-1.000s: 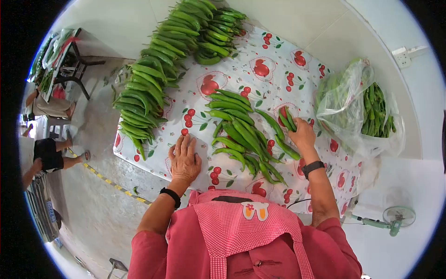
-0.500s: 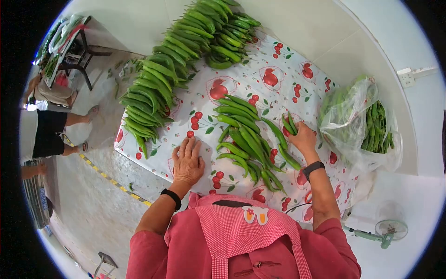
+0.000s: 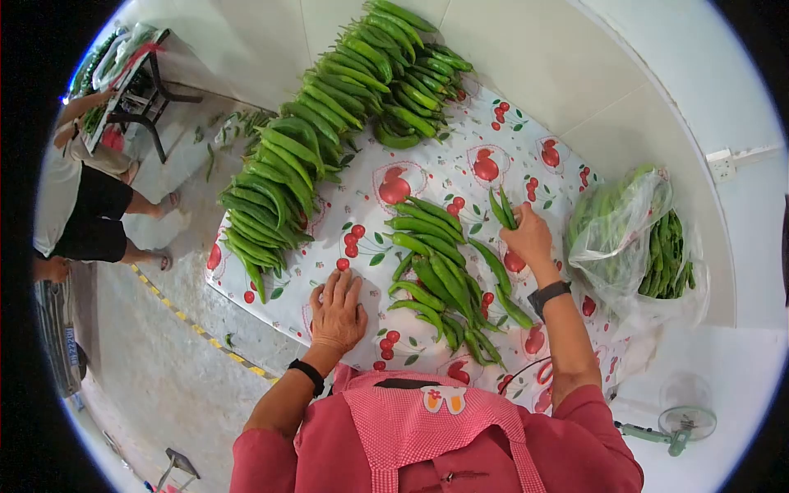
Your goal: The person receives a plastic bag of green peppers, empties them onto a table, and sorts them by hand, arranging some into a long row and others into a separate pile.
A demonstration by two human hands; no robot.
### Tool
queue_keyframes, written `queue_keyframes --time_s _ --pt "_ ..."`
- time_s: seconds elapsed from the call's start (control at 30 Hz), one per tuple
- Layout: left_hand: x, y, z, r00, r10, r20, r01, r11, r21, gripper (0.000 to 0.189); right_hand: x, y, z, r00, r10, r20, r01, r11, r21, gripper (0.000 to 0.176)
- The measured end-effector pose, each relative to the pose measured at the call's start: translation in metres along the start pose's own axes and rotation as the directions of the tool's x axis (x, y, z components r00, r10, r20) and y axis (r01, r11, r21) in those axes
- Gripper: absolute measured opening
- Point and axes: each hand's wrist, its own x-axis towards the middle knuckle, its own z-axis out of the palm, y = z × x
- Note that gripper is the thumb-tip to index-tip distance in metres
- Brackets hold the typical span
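Observation:
My right hand [image 3: 528,238] grips two green pods [image 3: 501,208] that stick up from its fingers, just right of a loose heap of green pods [image 3: 440,271] lying on the cherry-print tablecloth [image 3: 460,168]. My left hand [image 3: 337,311] rests flat, palm down with fingers apart, on the cloth near the table's front edge, left of that heap. A black band is on each wrist.
A long row of green pods [image 3: 316,140] is stacked along the table's left and far side. A clear plastic bag of pods [image 3: 637,238] sits at the right against the white wall. A small fan [image 3: 678,423] is at lower right. Other people [image 3: 86,205] stand on the floor at left.
My right hand has lifted the two pods up and away from me, past the heap. My left hand stays flat on the cloth. The people at left have shifted.

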Motion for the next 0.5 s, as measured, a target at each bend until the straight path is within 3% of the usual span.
queue_keyframes --time_s 0.23,0.37,0.5 --pt "0.000 -0.001 0.001 1.000 -0.004 0.019 0.004 1.000 -0.004 0.054 0.082 -0.096 -0.036 0.986 -0.165 -0.024 0.166 0.985 0.043 0.045" --pt "0.001 -0.001 0.000 0.999 -0.022 0.040 0.024 0.998 -0.055 0.054 0.117 -0.139 -0.027 0.957 -0.287 -0.036 0.287 0.958 -0.028 0.047" --pt "0.001 -0.002 0.000 1.000 -0.006 0.006 0.006 1.000 -0.022 0.054 0.140 -0.166 -0.015 0.955 -0.297 0.000 0.296 0.955 -0.032 0.044"
